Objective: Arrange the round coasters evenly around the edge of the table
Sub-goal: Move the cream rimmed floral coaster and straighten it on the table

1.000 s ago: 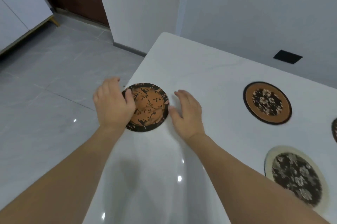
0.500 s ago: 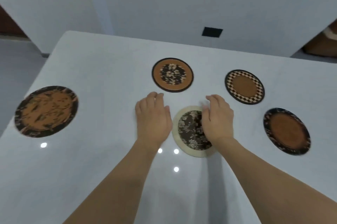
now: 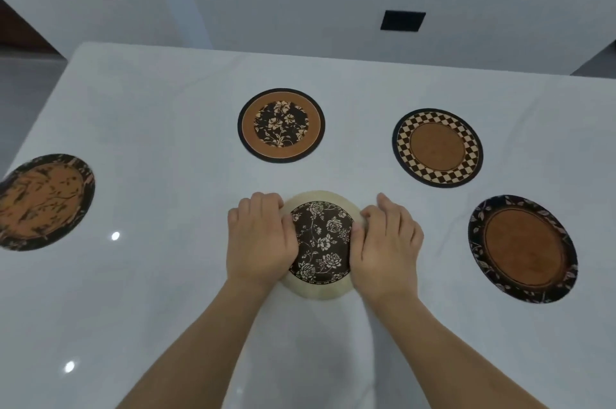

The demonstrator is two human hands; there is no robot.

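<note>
Several round coasters lie on the white table [image 3: 166, 292]. A cream-rimmed coaster with a dark rose centre [image 3: 320, 242] sits in the middle near me. My left hand [image 3: 260, 238] presses on its left edge and my right hand [image 3: 386, 242] on its right edge, fingers curled over the rim. An orange and black coaster [image 3: 43, 200] lies at the table's left edge. A brown coaster with a dark floral centre [image 3: 281, 125] and a chequered-rim coaster [image 3: 437, 148] lie farther back. A dark leaf-rimmed brown coaster [image 3: 523, 248] is at the right.
A white wall runs behind the table's far edge, with a black socket plate [image 3: 402, 20] on it. Grey floor [image 3: 20, 82] shows past the table's left side. Ceiling lights glint on the glossy tabletop near me.
The view swung from the orange coaster at the left edge to the table's middle. Both hands left that coaster and closed in on the cream-rimmed coaster, now gripping its two sides.
</note>
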